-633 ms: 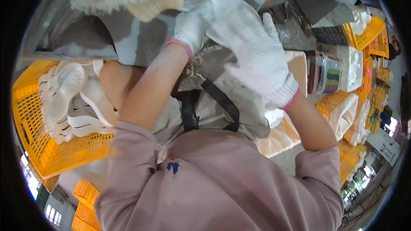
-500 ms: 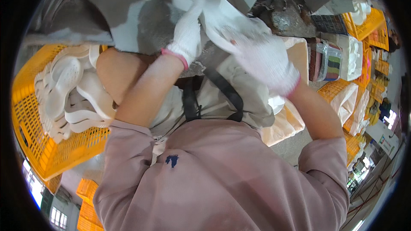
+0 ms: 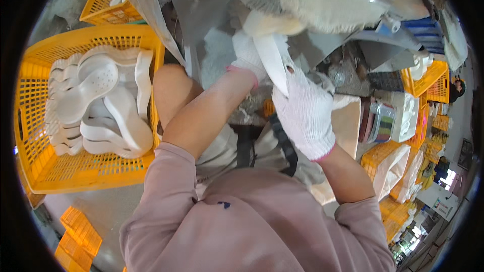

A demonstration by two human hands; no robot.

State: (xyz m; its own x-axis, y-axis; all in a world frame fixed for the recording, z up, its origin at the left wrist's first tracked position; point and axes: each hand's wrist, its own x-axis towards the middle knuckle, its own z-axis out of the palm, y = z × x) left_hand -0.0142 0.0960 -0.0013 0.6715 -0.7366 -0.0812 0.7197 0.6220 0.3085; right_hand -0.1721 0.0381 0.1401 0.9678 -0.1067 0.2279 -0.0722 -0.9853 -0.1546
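Both hands wear white knit gloves with pink cuffs. Between them a white shoe sole (image 3: 271,63) is held tilted, its edge facing me. My left hand (image 3: 248,54) is closed around the far left part of the sole. My right hand (image 3: 305,108) grips the near right part, fingers wrapped over it. The sole's far end is against or just below a pale yellow rounded wheel-like part (image 3: 272,24); whether they touch I cannot tell. Grey sheet panels (image 3: 199,15) surround that spot. Some of my left fingers are hidden behind the sole.
At my left a yellow crate (image 3: 101,184) holds several white soles (image 3: 93,88). A smaller yellow crate (image 3: 108,16) stands behind it. Clear plastic sheeting (image 3: 146,7) hangs over the work spot. To the right are a cream cloth-lined container (image 3: 345,126) and stacked yellow crates (image 3: 423,121).
My view has shifted, bringing the left crate more fully into sight. The sole has turned from showing its broad side to nearly edge-on, still between both hands.
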